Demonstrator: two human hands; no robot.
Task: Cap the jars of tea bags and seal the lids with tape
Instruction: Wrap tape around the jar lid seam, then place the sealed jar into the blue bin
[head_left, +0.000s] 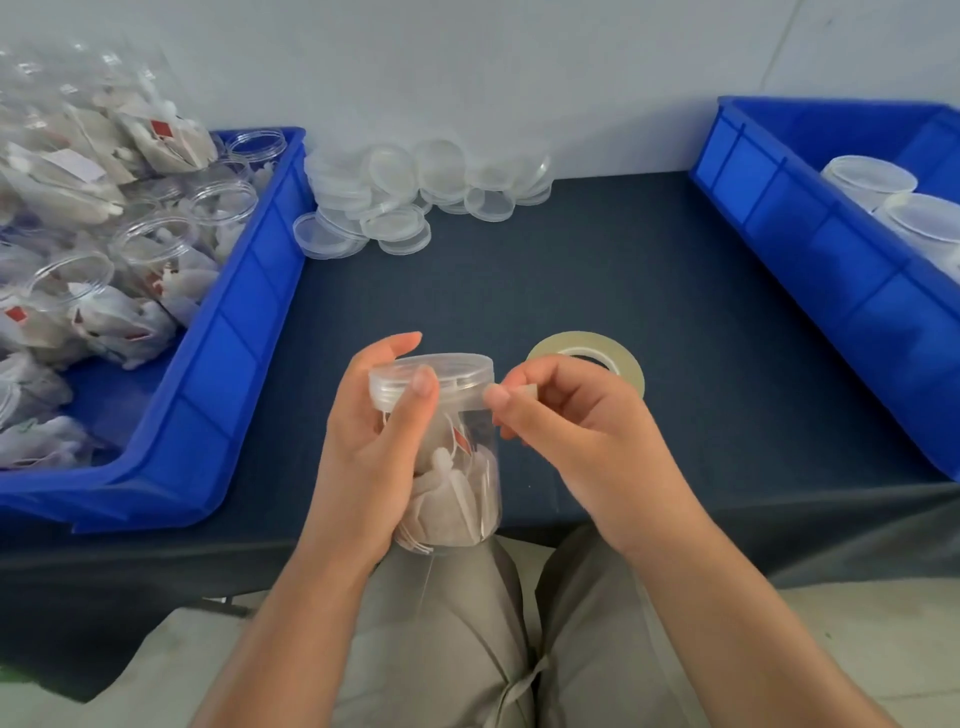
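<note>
Over the near edge of the dark table (597, 270), the left hand (374, 457) is wrapped around a clear jar (457, 467) of tea bags, thumb pressing on its lid (434, 376), which is already on. The right hand (576, 436) pinches a bit of tape at the lid's rim, with the tape roll (589, 358) right behind it. Uncapped jars sit in the left blue bin (244, 332), loose lids (415, 192) are piled by the wall, and capped ones are in the right bin (810, 228).
</note>
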